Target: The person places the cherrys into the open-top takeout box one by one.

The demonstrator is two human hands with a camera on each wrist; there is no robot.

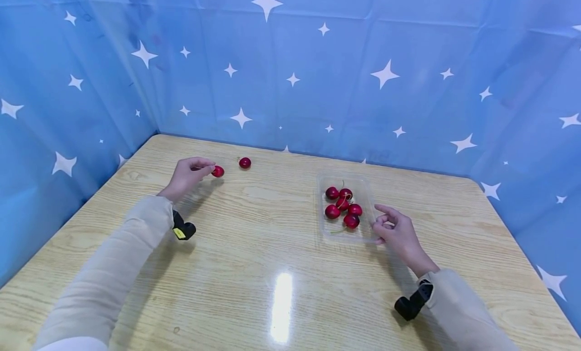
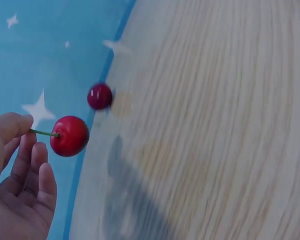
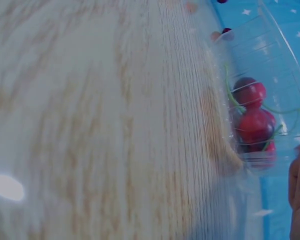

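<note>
My left hand (image 1: 187, 177) pinches a bright red cherry (image 2: 70, 136) by its green stem (image 2: 42, 133), between thumb and fingertip. Just beyond it, a second, darker cherry (image 1: 245, 163) lies on the table near its back edge. On the right side, a clear plastic container (image 1: 323, 230) holds several dark red cherries (image 1: 342, 203), some with stems showing. My right hand (image 1: 397, 234) holds the container's right rim, thumb toward the near side and index finger farther back. Only part of that hand shows at the edge of the right wrist view.
The wooden table (image 1: 236, 270) carries a bright light reflection (image 1: 282, 308) near its front. A blue curtain (image 1: 290, 104) with white stars hangs along the back and both sides. Each wrist wears a small black camera (image 1: 413, 303).
</note>
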